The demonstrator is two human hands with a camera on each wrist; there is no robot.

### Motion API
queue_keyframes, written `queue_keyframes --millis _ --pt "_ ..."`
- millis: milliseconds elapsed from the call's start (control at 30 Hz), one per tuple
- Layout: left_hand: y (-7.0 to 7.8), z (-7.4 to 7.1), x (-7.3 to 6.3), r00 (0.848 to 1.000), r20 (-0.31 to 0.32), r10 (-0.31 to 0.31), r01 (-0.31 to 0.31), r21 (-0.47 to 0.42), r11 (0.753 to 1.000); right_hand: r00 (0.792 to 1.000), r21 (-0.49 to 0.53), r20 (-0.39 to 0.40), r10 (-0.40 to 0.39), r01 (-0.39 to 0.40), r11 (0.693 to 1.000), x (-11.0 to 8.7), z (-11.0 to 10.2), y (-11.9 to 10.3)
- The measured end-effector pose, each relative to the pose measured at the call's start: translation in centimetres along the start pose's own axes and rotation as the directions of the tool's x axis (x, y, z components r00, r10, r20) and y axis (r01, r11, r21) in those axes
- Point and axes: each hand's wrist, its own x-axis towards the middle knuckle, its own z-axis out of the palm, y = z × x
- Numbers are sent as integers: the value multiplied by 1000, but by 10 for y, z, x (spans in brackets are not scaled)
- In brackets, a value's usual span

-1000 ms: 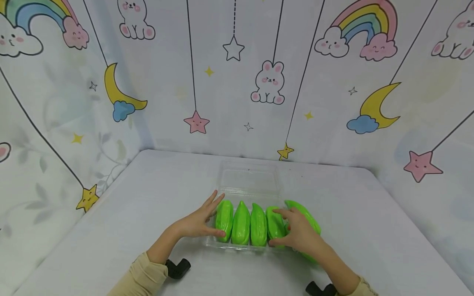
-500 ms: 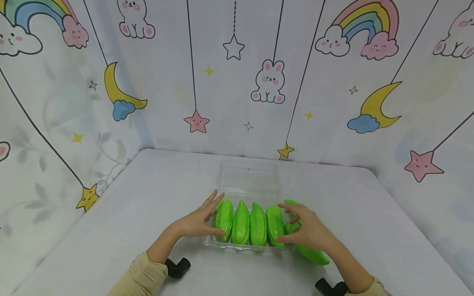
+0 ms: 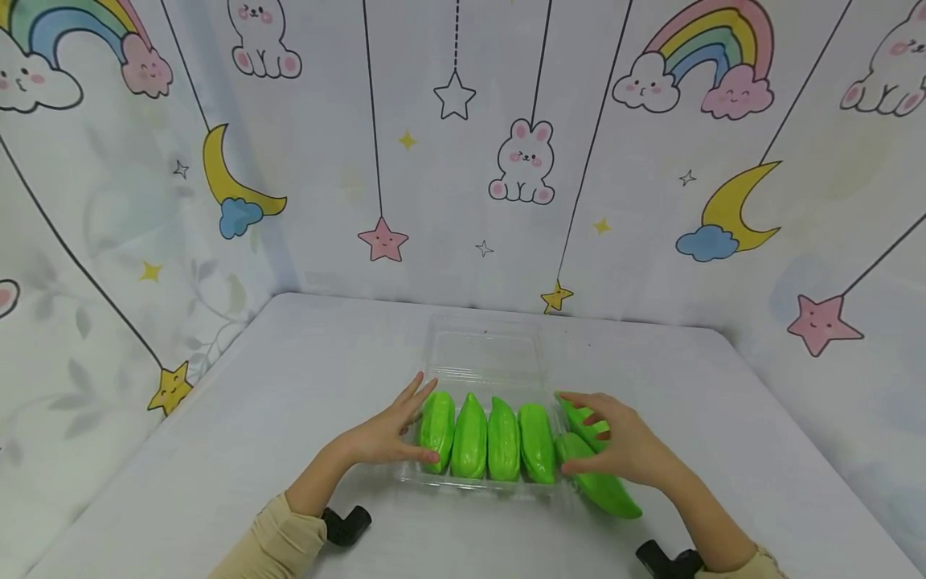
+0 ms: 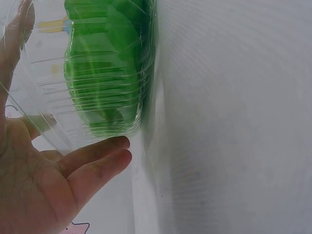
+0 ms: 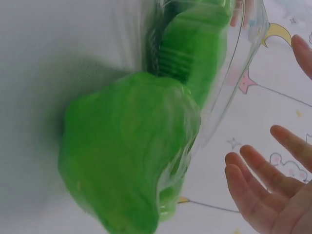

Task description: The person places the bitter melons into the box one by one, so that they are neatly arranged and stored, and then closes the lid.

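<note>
Several bright green, glossy, ridged long toy vegetables point(image 3: 470, 438) lie side by side in a clear plastic clamshell box point(image 3: 473, 484). Its lid point(image 3: 486, 346) is folded back flat. My left hand point(image 3: 379, 434) rests against the box's left end, fingers spread and straight, thumb over the near corner. To the right of the box lie two more green toy vegetables, a near one point(image 3: 606, 492) pointing toward me and a far one point(image 3: 579, 420) partly behind my fingers. My right hand point(image 3: 633, 450) hovers over them with spread fingers, holding nothing; the right wrist view shows it apart from them.
A white cloth-covered table point(image 3: 325, 346) lies under everything. Behind it hangs a printed backdrop point(image 3: 311, 145) with stars, moons and rabbits. Black wrist mounts point(image 3: 347, 527) show below both hands.
My right hand has let go of the rightmost vegetable inside the box and moved right, over the two loose ones. The left hand has stayed in place.
</note>
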Motion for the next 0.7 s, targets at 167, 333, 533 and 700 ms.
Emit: queue_keyframes --millis 167,333,533,700 --pt "0 0 0 1000 -1 3 -3 -8 1000 1000 4 9 -10 10 1000 -2 -5 6" --pt "-1 0 0 1000 -2 7 -7 -13 1000 1000 3 2 -29 29 1000 -1 -9 12" --pt "-3 0 1 1000 -3 10 -10 -13 1000 999 -4 11 -47 47 999 1 -14 20" --pt "-2 0 0 1000 -1 -6 6 -7 1000 998 -8 33 -48 49 999 2 -19 29"
